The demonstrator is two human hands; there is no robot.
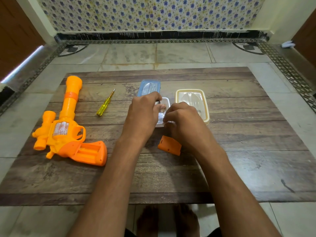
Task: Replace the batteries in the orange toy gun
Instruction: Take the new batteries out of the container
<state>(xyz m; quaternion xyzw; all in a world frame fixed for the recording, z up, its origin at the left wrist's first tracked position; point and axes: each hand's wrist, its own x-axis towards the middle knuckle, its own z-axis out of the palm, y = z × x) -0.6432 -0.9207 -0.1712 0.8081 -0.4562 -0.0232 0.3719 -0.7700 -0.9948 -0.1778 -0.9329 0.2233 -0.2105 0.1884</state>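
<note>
Hands first: my left hand hangs over the small white box, fingers curled down around something dark at the fingertips. It looks like a battery, but I cannot tell for sure. My right hand grips the box's near edge with bent fingers, steadying it. What else sits in the box is mostly hidden by both hands.

Just beyond the left knuckles lies a blue lid; just beyond and right of the right hand sits a cream box, lid on. Under the right wrist, touching the table, is the orange cover of the battery bay.

Well left of the left hand lies the gun, flat on its side. Its long axis runs away from me, barrel pointing to the far edge and slightly right, grip angling back toward the left forearm. The open bay in the grip faces up and looks empty, its slots running along the grip, roughly left to right. My left hand is clearly the nearer one, so I judge that any battery goes in leftward, turned to lie along those slots. Between gun and left hand lies a yellow screwdriver, tip pointing away.
</note>
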